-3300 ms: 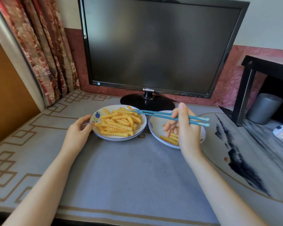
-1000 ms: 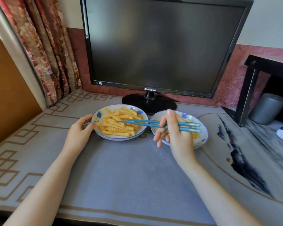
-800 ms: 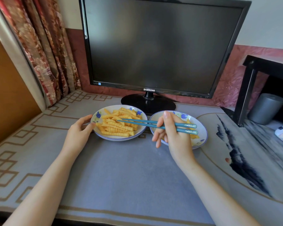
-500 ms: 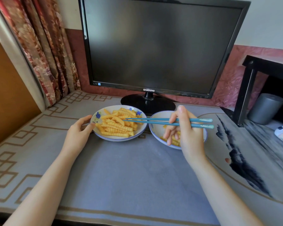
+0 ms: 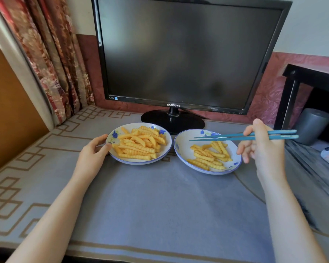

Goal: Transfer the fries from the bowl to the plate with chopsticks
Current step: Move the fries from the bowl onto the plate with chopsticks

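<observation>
Crinkle-cut fries point(image 5: 139, 146) fill the bowl point(image 5: 141, 162) at centre frame. Just to its right sits the plate point(image 5: 180, 147), where a second heap point(image 5: 209, 156) lies across the lower right half. The two rims sit just beside each other; I cannot tell whether they touch. Both dishes rest on a grey mat point(image 5: 160, 202) with a tan fret border.

A dark monitor point(image 5: 179, 54) stands behind them, filling the upper middle of the frame. Its round black base point(image 5: 172, 120) is just behind both rims. A floral curtain point(image 5: 51, 54) hangs at upper left. At the right edge I see a black side table point(image 5: 311, 74) with a grey cylinder point(image 5: 311, 126) beneath it.

The teal chopsticks point(image 5: 226, 137) run almost level across the upper part of the plate, above the second heap. Their tips lie close together, pointing left toward the bowl, and I see no fry between them. The right hand point(image 5: 262, 149) grasps them at centre right, raised beyond the plate's right rim. Its thumb points up, the index finger hooks over the sticks and the lower fingers curl loosely underneath. That forearm rises from the lower right corner.

The left hand point(image 5: 92, 154) holds the bowl's left rim, thumb on the near edge and fingers round the far side. Its forearm stretches up from the lower left corner.
</observation>
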{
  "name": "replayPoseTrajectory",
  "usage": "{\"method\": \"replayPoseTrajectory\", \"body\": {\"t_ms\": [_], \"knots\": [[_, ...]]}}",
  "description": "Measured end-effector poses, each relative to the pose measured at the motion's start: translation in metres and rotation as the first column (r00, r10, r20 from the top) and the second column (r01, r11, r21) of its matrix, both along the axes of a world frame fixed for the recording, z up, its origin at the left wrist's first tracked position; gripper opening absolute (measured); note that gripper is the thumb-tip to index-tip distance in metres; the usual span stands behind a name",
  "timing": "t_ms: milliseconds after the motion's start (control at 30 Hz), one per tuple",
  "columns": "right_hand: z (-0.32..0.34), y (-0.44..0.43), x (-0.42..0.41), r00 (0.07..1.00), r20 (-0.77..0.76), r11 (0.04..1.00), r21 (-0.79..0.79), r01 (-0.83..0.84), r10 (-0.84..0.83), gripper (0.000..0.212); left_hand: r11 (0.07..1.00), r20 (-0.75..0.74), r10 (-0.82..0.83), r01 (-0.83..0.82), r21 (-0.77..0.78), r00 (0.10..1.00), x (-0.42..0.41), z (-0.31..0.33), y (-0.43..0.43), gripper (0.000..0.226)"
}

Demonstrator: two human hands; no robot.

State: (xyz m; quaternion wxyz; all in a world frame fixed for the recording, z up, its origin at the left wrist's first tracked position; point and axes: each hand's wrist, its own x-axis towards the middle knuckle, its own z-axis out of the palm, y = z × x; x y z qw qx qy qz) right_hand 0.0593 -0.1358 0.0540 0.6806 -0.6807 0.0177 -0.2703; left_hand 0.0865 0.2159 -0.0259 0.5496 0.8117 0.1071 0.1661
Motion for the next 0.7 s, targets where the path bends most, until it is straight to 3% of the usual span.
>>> {"method": "replayPoseTrajectory", "body": {"t_ms": [533,700], "knots": [[-0.0004,-0.0113,0.0024,0.998,-0.063,0.994,-0.107,-0.004,-0.003,0.035,1.0,-0.004,0.001,-0.001,0.008,1.0,0.0018,-0.0015,0.0026,0.034],[-0.0022,-0.005,0.003,0.999,-0.004,0.994,-0.097,0.053,-0.053,0.043,1.0,-0.005,0.0,0.0,0.0,1.0,0.0008,-0.0008,0.0009,0.033]]}}
